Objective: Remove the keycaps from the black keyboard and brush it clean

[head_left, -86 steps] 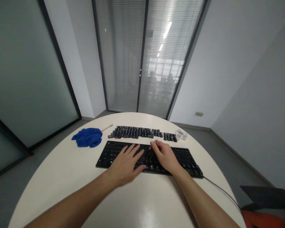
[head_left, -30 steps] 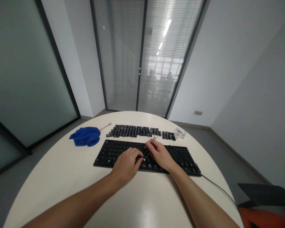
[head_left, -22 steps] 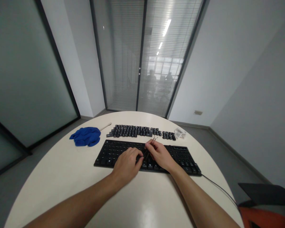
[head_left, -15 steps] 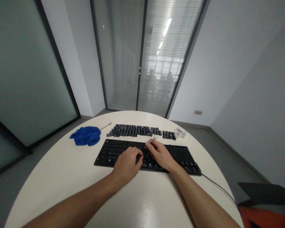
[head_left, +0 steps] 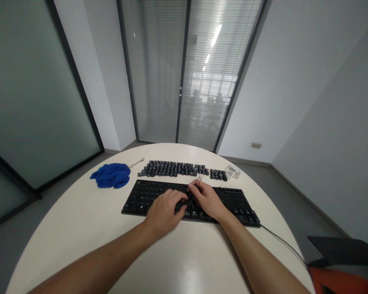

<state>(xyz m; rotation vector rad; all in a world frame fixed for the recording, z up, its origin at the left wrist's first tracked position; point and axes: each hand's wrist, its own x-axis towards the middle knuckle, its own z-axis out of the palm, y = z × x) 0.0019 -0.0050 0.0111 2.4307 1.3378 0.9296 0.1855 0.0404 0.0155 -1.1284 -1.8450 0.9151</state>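
Pinching a thin metal tool [head_left: 198, 182], perhaps tweezers or a wire key puller, the right hand [head_left: 207, 199] works over the middle of the black keyboard [head_left: 141, 196], which lies across the centre of the frame on the round white surface [head_left: 79, 228]. Its fingers are narrow, closed around the tool, whose lower end goes down between the keys while the upper end points to the top of the frame. The left hand [head_left: 164, 210] rests just beside it on the keys, fingers curled and pressing down, holding nothing that I can see.

Above the keyboard in the picture a long row of loose keycaps [head_left: 171, 168] lies on the surface, with a smaller group [head_left: 218, 175] to its right and a small clear plastic bag [head_left: 234, 172] near it. At the left of the row there is a crumpled blue cloth [head_left: 111, 175] and a thin pale stick [head_left: 136, 163] beside it. The keyboard cable [head_left: 282, 243] runs to the lower right.

In my judgement the risk is in the tool. If it is levered at an angle, it can slip off the key and scratch the neighbour, or a cap can jump free and roll off the round edge. If the left hand lifts, the keyboard can slide. The exact key under the tool is too small to tell.
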